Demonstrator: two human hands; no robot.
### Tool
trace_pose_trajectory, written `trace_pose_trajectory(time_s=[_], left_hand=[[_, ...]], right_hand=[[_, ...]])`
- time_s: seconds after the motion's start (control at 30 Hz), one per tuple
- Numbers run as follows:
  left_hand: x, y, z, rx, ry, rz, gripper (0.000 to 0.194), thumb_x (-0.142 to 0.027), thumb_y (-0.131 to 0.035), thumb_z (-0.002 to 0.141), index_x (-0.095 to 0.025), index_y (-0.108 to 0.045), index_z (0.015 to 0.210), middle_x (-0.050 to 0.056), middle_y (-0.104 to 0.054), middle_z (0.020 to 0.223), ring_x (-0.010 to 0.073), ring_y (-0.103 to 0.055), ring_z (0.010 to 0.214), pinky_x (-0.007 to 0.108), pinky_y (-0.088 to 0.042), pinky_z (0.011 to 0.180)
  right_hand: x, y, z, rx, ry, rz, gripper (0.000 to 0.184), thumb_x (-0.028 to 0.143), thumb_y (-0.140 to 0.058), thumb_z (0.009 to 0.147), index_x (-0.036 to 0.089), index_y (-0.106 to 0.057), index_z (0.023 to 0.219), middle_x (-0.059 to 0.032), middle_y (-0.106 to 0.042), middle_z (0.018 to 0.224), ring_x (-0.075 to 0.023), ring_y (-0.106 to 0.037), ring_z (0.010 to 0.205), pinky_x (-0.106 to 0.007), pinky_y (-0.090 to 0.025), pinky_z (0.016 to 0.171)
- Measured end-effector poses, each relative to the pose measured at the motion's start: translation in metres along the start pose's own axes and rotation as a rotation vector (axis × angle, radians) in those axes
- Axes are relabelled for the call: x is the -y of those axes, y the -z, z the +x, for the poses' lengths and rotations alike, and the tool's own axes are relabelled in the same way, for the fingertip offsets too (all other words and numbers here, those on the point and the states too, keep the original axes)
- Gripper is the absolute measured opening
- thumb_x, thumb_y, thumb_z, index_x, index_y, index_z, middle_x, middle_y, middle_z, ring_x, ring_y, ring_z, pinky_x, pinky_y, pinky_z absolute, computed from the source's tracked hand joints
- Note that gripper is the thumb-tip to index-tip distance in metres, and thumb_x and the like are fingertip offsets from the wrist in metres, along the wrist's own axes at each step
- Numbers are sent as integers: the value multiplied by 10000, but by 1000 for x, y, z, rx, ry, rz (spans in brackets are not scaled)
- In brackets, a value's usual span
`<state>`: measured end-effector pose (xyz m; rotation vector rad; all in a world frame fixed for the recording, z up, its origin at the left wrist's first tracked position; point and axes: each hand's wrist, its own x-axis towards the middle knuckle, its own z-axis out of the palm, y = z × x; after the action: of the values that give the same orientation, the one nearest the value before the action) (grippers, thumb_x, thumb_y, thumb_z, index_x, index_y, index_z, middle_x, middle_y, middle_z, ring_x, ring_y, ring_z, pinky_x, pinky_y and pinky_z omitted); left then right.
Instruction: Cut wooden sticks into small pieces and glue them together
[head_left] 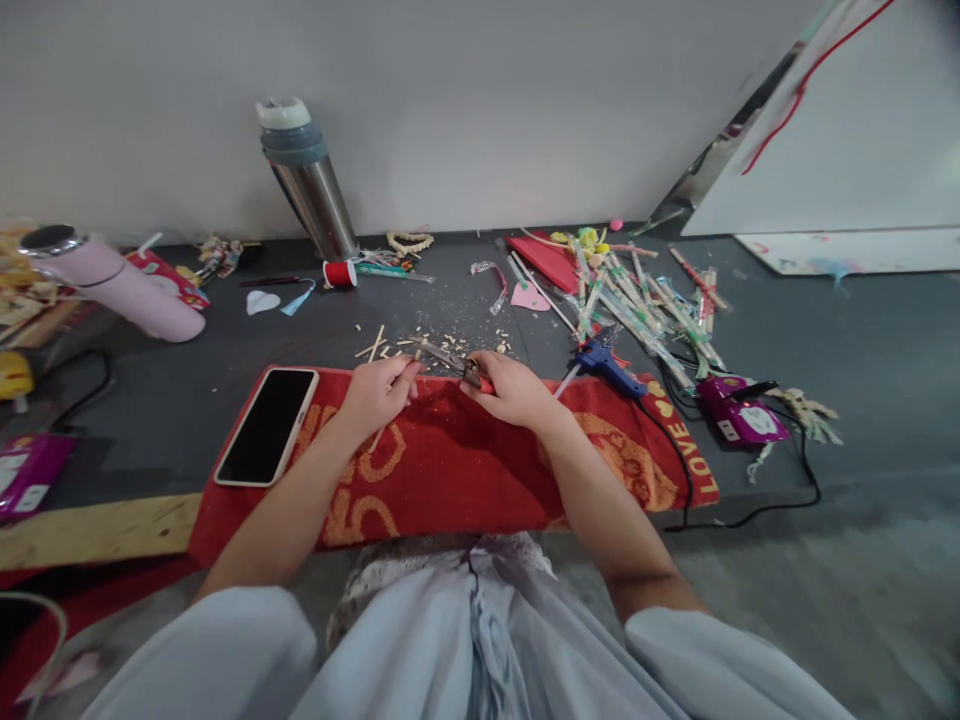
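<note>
Over the towel (465, 470), my left hand (381, 392) pinches probably a stick (377, 438), right hand (514, 390) grips pliers (469, 372): trimming, I'd judge, wanting steady aim next.

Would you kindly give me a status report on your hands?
Right hand gripping grey metal hand tool. Left hand pinching thin pale stick. Blue plastic glue gun near right hand.

Craft workspace, with glue gun (611, 369) and red spool (340, 274)
</note>
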<state>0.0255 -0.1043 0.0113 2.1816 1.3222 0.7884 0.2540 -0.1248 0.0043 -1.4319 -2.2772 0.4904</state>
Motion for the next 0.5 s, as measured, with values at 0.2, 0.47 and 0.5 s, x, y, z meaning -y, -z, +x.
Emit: trace_pose_trajectory(time_s=[0.2,0.47,0.5], left_hand=[[0,1,1,14,-41,58,343,-287,-393,917,-189,-533,620,21,-637,558,124,-596,537,234,-438,565],[0,-2,2,-86,-57,58,270,-300,-442,893,-177,-580,696,10,-611,548,118,-563,510,230,-400,533],[0,-2,2,-92,-52,49,272,-307,-445,892,-177,-579,695,8,-607,546,116,-559,507,229,-396,529]], right_hand=[[2,1,1,27,-41,-29,348,432,-449,911,146,-566,1070,-124,-674,1026,-247,-634,907,-331,-449,789],[8,-4,2,-9,-100,-95,332,415,-457,906,143,-564,1065,-128,-677,1031,-243,-630,911,-324,-437,774],[8,-4,2,-10,-101,-95,331,411,-456,906,144,-563,1068,-129,-677,1032,-242,-628,911,-324,-437,772]])
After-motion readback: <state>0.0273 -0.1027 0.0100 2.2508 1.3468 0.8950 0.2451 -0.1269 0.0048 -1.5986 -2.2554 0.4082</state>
